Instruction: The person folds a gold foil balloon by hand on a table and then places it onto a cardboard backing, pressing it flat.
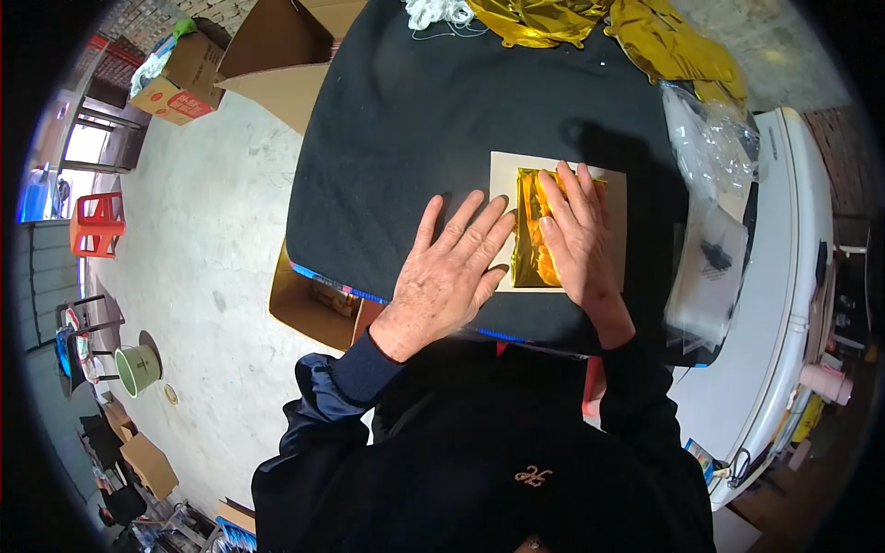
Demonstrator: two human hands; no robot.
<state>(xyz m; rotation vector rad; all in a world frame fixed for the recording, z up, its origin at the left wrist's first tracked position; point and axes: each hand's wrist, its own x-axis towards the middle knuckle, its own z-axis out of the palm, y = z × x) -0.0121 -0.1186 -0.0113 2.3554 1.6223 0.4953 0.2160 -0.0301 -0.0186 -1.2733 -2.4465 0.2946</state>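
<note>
A folded gold foil piece (528, 230), shiny and creased, lies on a pale card sheet (558, 160) on the dark cloth-covered table. Flat across the right part of the foil rests my right hand (579, 235), its fingers stretched out and pointing away from me. My left hand (449, 267) is spread palm down beside the card, with its fingertips at the card's left edge and close to the foil. Nothing is gripped in either hand. Part of the foil is hidden under the right hand.
Gold foil pieces (678, 46) and white string (438, 11) lie at the table's far edge. Clear plastic bags (708, 267) lie along the right side. An open cardboard box (309, 300) stands below the table's left edge, and a red stool (98, 226) stands farther left.
</note>
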